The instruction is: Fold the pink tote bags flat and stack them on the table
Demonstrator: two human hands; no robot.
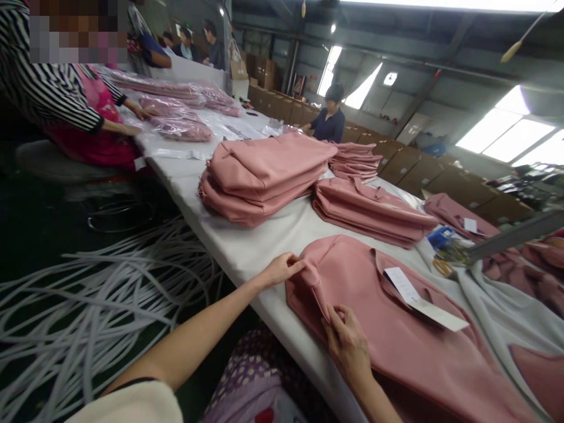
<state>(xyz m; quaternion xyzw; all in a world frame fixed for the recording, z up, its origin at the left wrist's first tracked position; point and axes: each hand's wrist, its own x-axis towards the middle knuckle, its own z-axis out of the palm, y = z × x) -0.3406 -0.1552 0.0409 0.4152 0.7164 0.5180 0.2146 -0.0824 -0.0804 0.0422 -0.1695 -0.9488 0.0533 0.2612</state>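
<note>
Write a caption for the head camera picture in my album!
Left grip and right grip on a pink bag, stacked bags beyond it on the white table.

Lower right of my right hand [350,343], the pink bag [396,329] is cut off; upper right, the white tag's [400,283] print is too small to read.

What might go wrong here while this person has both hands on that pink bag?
The left hand and right hand pinch the pink bag near its edge, so a hard pull might crease it. The white tag lying on it could get bent. The pale strips tangled on the floor beside the table might catch a foot.
</note>
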